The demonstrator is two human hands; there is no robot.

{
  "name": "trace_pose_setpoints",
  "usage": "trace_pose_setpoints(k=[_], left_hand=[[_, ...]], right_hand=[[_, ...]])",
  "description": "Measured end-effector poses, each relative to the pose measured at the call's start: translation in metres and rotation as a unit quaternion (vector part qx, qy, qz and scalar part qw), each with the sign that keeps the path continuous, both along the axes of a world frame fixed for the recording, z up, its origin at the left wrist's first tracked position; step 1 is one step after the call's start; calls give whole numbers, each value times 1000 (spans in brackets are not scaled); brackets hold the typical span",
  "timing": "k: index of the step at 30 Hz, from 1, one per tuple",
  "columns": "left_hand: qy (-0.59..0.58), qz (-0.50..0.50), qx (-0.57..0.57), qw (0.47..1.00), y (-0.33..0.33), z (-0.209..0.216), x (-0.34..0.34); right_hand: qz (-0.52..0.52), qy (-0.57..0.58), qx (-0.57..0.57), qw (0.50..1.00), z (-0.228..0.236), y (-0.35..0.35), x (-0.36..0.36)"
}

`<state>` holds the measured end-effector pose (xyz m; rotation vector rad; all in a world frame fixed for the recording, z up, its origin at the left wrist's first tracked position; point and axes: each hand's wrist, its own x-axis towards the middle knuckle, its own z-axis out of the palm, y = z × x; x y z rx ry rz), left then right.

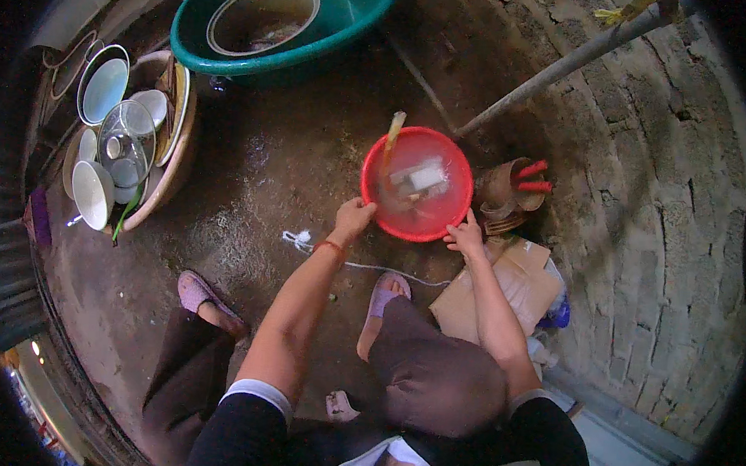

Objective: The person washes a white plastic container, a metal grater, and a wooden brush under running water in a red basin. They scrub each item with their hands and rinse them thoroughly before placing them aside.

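A round red basin (pixel 408 234) is between my hands, with cloudy water in it. My left hand (pixel 354 221) grips its rim at the near left, fingers curled over the edge. At the near right my right hand (pixel 466 236) grips the rim, thumb up along the side. Inside the basin lies a white block-like piece (pixel 427 178), partly in the water. A yellowish stick-like handle (pixel 393 134) leans out over the far left rim; its lower end is hidden in the water.
Bowls and a clear lid (pixel 128 131) fill a large tub (pixel 183 137) at left. A green basin (pixel 230 67) holding a pan stands at the far side. Right are red-handled items (pixel 532 177), flattened cardboard (pixel 513 277), a metal pole (pixel 555 74) and a block wall (pixel 666 204).
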<state>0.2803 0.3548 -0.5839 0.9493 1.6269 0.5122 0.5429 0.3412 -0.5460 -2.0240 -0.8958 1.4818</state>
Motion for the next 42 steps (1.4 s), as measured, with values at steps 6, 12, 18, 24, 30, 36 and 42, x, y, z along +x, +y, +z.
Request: trace_pose_setpoints(k=[6, 12, 18, 24, 30, 36, 42], left_hand=[[-77, 109, -61, 989, -44, -19, -36], [-158, 204, -54, 965, -68, -38, -46], [-101, 167, -29, 980, -73, -20, -37], [-275, 289, -217, 891, -59, 60, -46], [-192, 255, -79, 945, -30, 75, -60], [-166, 419, -151, 880, -35, 45, -27], [-279, 420, -259, 824, -30, 71, 25]], right_hand=[[127, -47, 12, 991, -8, 38, -39], [305, -237, 159, 909, -37, 83, -73], [318, -258, 220, 886, 18, 82, -102], [174, -368, 708, 576, 264, 78, -124], [165, -571, 708, 382, 495, 124, -150], [241, -732, 307, 558, 521, 173, -173], [234, -697, 313, 602, 515, 184, -167]])
